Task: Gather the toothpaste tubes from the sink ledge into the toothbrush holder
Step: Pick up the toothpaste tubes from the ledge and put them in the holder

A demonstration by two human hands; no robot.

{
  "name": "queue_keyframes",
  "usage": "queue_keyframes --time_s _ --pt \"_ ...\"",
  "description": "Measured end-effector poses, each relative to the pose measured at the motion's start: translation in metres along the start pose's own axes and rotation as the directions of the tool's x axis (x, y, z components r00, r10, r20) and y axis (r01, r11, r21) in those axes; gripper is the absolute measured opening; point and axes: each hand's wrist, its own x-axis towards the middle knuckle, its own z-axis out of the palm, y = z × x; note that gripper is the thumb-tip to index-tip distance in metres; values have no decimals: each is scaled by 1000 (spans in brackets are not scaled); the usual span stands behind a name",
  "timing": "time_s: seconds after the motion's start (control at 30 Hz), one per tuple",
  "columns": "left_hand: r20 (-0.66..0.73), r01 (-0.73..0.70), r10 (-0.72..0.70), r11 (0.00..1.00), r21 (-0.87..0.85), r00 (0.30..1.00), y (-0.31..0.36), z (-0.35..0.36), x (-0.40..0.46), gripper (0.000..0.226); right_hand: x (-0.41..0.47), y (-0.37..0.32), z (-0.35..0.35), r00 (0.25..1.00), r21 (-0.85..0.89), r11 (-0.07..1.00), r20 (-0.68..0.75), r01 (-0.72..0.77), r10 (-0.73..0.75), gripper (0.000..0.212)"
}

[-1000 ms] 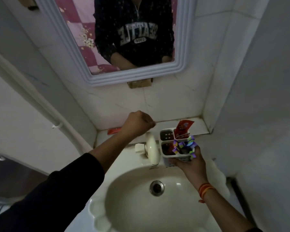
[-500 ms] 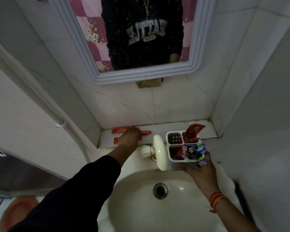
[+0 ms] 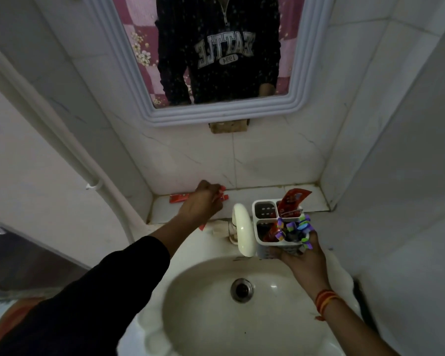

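Observation:
My right hand (image 3: pixel 302 258) grips a white three-compartment toothbrush holder (image 3: pixel 263 214) above the basin's right rim. A red toothpaste tube (image 3: pixel 292 200) stands in its back right compartment, and several purple-headed brushes (image 3: pixel 294 228) fill the front one. My left hand (image 3: pixel 201 204) rests on the white tiled sink ledge (image 3: pixel 257 192), fingers curled over red toothpaste tubes. One red tube (image 3: pixel 179 198) lies along the back wall, its cap end (image 3: pixel 224 197) showing past my fingers. A red tip of a second tube (image 3: pixel 202 227) shows under my wrist.
A white curved tap (image 3: pixel 242 228) rises between my hands at the basin's back edge. The white sink basin (image 3: pixel 203 304) with its drain (image 3: pixel 241 289) lies below. A framed mirror (image 3: pixel 216 114) hangs above, tiled walls close in on both sides, and a white pipe (image 3: pixel 70 160) runs down the left.
My left hand dropped from above the tap onto the ledge and closed over the red tubes, lifting one slightly. The holder stays in my right hand.

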Motion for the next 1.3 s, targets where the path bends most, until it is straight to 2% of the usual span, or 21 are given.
queue_keyframes --time_s 0.1,0.13,0.23,0.33,0.43,0.5,0.6,0.67,0.7,0.8,0.9,0.97,1.07,1.2,1.3 --pt "78 -106 125 972 -209 989 47 -47 1 50 0 -1 0 1000 -34 999 -12 7 -7 88" --pt "126 -156 184 967 -204 975 64 -64 1 43 0 -1 0 1000 -43 999 -13 3 -3 87" --pt "303 -298 295 954 -37 906 114 -101 1 22 1 -2 2 1000 -48 999 -6 0 -1 87" --pt "505 -377 253 912 159 825 153 -98 3 24 1 -1 4 1000 -37 999 -8 5 -6 93" --pt "581 -449 191 826 339 791 178 -77 1 31 2 2 4 1000 -35 999 -17 5 -5 95" --pt "556 -413 175 846 338 813 181 -71 0 31 2 3 4 1000 -36 999 -19 -5 5 93" --pt "536 -122 83 992 37 840 163 -76 6 27 1 0 4 1000 -52 999 -15 -1 0 90" --pt "458 10 43 994 -113 888 138 -80 12 25 0 1 2 1000 -52 999 -13 -2 2 91" --pt "406 28 24 992 -123 913 124 -79 16 24 -1 1 2 1000 -49 999 -11 0 -1 93" --pt "305 51 -77 994 92 949 78 -64 23 26 -3 3 1 1000 -34 999 -16 -24 24 92" --pt "365 31 -139 957 288 921 42 -34 24 37 -3 5 0 1000 -21 999 0 -27 27 89" --pt "382 56 -178 949 309 907 25 -13 24 47 -2 6 0 1000 -13 999 3 -29 29 89" --pt "342 18 -124 955 297 931 9 10 25 61 -2 7 0 1000 -7 1000 0 -17 17 92" --pt "250 -23 -74 931 366 965 10 22 25 38 -2 5 1 1000 -7 1000 -9 -22 22 85" --pt "204 -36 -58 901 431 977 7 26 22 32 0 6 3 1000 -21 1000 -12 -6 6 87"
